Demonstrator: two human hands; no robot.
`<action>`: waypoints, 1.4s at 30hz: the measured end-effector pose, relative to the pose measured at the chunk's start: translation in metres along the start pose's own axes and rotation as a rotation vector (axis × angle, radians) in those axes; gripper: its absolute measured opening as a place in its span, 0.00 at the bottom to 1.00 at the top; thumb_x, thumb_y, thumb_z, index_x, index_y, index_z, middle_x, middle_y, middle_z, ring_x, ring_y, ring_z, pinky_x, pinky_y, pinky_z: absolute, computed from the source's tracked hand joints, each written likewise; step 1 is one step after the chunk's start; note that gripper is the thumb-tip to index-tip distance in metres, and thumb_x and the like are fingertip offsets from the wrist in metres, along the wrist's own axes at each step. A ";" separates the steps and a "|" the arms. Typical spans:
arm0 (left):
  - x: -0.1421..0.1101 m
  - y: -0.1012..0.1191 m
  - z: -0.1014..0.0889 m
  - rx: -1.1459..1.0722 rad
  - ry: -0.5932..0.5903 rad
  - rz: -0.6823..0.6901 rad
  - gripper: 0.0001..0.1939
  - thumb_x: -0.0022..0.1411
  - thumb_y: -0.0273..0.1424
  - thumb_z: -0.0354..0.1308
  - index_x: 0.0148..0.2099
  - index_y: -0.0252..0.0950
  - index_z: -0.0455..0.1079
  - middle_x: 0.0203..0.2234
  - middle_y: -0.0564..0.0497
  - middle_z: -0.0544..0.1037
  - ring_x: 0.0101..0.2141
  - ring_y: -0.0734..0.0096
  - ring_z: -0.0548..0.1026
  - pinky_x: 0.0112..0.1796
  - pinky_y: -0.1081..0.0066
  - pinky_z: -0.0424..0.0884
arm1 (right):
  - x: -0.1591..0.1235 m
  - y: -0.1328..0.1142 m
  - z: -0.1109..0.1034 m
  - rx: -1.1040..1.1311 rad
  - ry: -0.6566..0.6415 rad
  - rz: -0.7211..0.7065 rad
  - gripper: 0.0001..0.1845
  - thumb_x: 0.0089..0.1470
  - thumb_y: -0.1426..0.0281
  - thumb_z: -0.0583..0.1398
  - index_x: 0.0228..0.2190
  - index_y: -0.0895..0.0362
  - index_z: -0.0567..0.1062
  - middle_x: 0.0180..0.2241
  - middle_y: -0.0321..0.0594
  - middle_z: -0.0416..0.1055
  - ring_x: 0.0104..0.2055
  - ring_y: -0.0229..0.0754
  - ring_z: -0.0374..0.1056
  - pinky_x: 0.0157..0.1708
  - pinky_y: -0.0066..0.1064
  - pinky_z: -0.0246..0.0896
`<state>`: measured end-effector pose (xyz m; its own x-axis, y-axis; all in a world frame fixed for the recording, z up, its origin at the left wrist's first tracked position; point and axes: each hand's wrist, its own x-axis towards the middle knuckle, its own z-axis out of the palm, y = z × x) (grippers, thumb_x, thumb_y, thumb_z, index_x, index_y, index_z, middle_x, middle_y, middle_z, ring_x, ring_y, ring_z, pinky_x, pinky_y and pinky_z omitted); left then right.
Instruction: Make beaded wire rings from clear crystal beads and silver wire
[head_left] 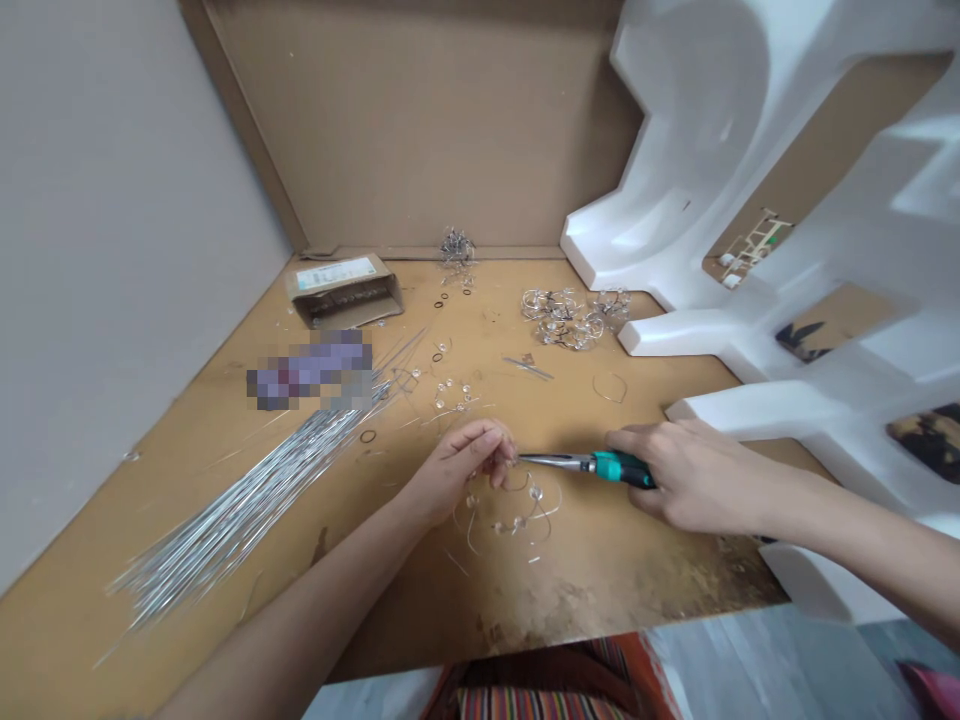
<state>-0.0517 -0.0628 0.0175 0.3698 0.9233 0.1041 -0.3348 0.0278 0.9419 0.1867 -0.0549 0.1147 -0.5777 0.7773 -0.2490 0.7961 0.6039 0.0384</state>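
Observation:
My right hand [679, 470] is wrapped round the green and black handles of long-nose pliers [619, 467]. Their narrow tips point left and meet the fingers of my left hand [476, 455]. That hand is pinched on a wire ornament with clear beads [535, 493], whose curved wires hang down over the table. Exactly where the plier tips touch the wire is hidden by my fingers. A loose ring of clear beads on wire [452, 397] lies just beyond my left hand.
A bundle of straight metal wires [255, 500] lies at the left, near a small open cardboard box [345, 290]. Finished-looking beaded wire pieces [566, 320] are heaped at the back right. White foam packing [705, 410] borders the right side; a cardboard panel [427, 120] stands behind.

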 end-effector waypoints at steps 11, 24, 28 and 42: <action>0.000 0.002 -0.001 0.006 -0.004 0.022 0.13 0.61 0.35 0.49 0.29 0.33 0.67 0.27 0.53 0.67 0.20 0.81 0.65 0.27 0.73 0.65 | 0.001 -0.003 0.002 0.027 0.029 -0.009 0.07 0.40 0.72 0.53 0.27 0.54 0.67 0.25 0.38 0.71 0.25 0.41 0.66 0.24 0.29 0.46; 0.001 -0.001 -0.001 0.030 -0.005 0.014 0.13 0.62 0.34 0.48 0.30 0.33 0.67 0.27 0.53 0.67 0.20 0.81 0.65 0.27 0.73 0.64 | -0.002 -0.005 0.003 -0.001 0.045 0.000 0.06 0.42 0.71 0.52 0.27 0.54 0.65 0.24 0.37 0.71 0.24 0.41 0.66 0.23 0.29 0.43; 0.000 -0.001 0.000 0.028 0.009 0.007 0.13 0.61 0.35 0.49 0.29 0.32 0.67 0.27 0.53 0.67 0.20 0.81 0.65 0.26 0.73 0.64 | -0.003 -0.006 0.004 -0.030 0.065 0.001 0.06 0.42 0.70 0.52 0.28 0.54 0.66 0.25 0.38 0.71 0.25 0.42 0.66 0.23 0.29 0.44; 0.001 -0.002 -0.001 0.036 0.024 -0.016 0.14 0.60 0.38 0.50 0.29 0.33 0.66 0.27 0.52 0.68 0.20 0.80 0.64 0.27 0.73 0.66 | -0.002 -0.003 0.006 -0.023 0.087 -0.009 0.08 0.42 0.71 0.53 0.29 0.55 0.67 0.25 0.39 0.71 0.25 0.41 0.66 0.23 0.29 0.45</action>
<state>-0.0513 -0.0621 0.0155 0.3540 0.9316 0.0820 -0.2973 0.0289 0.9544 0.1861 -0.0594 0.1094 -0.5992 0.7836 -0.1641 0.7870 0.6141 0.0592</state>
